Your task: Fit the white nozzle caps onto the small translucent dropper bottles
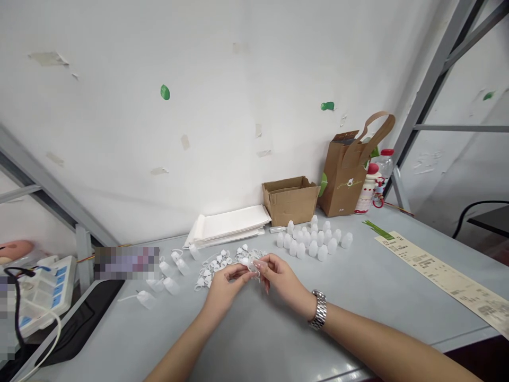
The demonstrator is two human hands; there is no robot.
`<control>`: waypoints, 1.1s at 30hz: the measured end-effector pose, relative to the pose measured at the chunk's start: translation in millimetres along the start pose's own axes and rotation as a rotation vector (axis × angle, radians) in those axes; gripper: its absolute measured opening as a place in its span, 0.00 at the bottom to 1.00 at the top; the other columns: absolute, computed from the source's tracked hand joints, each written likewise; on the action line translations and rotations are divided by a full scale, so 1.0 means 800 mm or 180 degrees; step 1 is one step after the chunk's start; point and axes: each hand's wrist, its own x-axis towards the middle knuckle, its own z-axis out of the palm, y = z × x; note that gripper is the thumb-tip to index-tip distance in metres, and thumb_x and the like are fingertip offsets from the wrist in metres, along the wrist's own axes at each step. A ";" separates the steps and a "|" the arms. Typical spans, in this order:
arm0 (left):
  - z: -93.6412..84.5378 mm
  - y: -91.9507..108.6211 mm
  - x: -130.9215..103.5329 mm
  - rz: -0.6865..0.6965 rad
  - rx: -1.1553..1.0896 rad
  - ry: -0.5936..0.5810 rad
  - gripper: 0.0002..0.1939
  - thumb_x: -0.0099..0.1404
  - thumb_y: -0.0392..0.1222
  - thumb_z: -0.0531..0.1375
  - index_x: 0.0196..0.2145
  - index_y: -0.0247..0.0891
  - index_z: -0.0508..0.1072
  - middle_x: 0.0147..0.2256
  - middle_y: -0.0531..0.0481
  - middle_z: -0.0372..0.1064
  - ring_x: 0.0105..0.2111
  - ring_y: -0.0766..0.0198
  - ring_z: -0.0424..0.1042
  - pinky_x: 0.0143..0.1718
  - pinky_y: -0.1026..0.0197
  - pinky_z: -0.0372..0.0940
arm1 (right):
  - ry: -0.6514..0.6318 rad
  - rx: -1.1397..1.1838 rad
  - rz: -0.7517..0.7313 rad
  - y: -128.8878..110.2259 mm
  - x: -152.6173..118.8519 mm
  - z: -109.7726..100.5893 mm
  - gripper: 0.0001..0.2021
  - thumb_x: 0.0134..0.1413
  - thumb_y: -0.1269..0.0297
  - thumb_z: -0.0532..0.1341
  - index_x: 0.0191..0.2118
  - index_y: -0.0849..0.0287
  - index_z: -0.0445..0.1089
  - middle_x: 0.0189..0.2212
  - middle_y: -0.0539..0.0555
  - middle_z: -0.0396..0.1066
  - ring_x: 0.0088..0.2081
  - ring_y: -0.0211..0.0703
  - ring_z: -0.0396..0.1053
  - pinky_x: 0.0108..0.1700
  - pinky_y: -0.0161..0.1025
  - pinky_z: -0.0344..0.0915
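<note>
Between the fingertips of both hands, just in front of a loose pile, is a small white cap-like piece (pixel 247 261); its exact shape is partly hidden by the fingers. My left hand (pixel 226 289) pinches it from the left, and my right hand (pixel 285 284) from the right. Behind my left hand lies a pile of white plastic caps with ring straps (pixel 212 268). To the right, several frosted translucent cups (pixel 313 248) stand in a cluster. On the left, several cups with caps and straps fitted (pixel 172 285) lie about the table.
Along the wall are a stack of white sheets (pixel 234 225), an open cardboard box (pixel 292 209) and a brown paper bag (pixel 338 185). A printed label strip (pixel 441 276) lies at right. A power strip (pixel 59 292) and a black mat (pixel 87 321) are at left.
</note>
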 end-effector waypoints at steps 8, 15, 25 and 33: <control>-0.001 -0.001 -0.001 0.0007 -0.0173 -0.0147 0.13 0.51 0.51 0.62 0.24 0.37 0.77 0.25 0.48 0.76 0.29 0.58 0.72 0.36 0.59 0.65 | 0.0190 -0.0469 -0.0217 0.001 -0.003 -0.001 0.14 0.53 0.50 0.56 0.34 0.57 0.61 0.22 0.47 0.62 0.22 0.37 0.60 0.26 0.36 0.58; -0.002 0.011 -0.008 0.0123 -0.0154 -0.0053 0.14 0.54 0.51 0.60 0.20 0.39 0.73 0.20 0.51 0.70 0.27 0.61 0.69 0.34 0.61 0.63 | 0.0326 -0.0804 -0.0389 -0.008 -0.007 -0.003 0.08 0.53 0.58 0.56 0.33 0.57 0.62 0.22 0.47 0.62 0.25 0.39 0.59 0.29 0.37 0.57; -0.005 0.009 -0.011 0.0186 -0.0279 0.0112 0.13 0.55 0.50 0.60 0.21 0.39 0.73 0.20 0.53 0.68 0.25 0.63 0.67 0.33 0.63 0.61 | 0.0539 -0.1354 -0.0605 -0.006 -0.011 -0.003 0.06 0.53 0.61 0.58 0.35 0.56 0.65 0.22 0.48 0.62 0.26 0.41 0.60 0.29 0.38 0.55; -0.009 0.004 -0.003 -0.0081 -0.0501 0.0703 0.15 0.51 0.51 0.63 0.30 0.36 0.77 0.24 0.49 0.74 0.28 0.60 0.72 0.35 0.60 0.65 | 0.0692 -0.0968 -0.0572 -0.006 -0.005 -0.008 0.11 0.54 0.54 0.56 0.36 0.57 0.62 0.24 0.48 0.61 0.27 0.41 0.59 0.30 0.38 0.57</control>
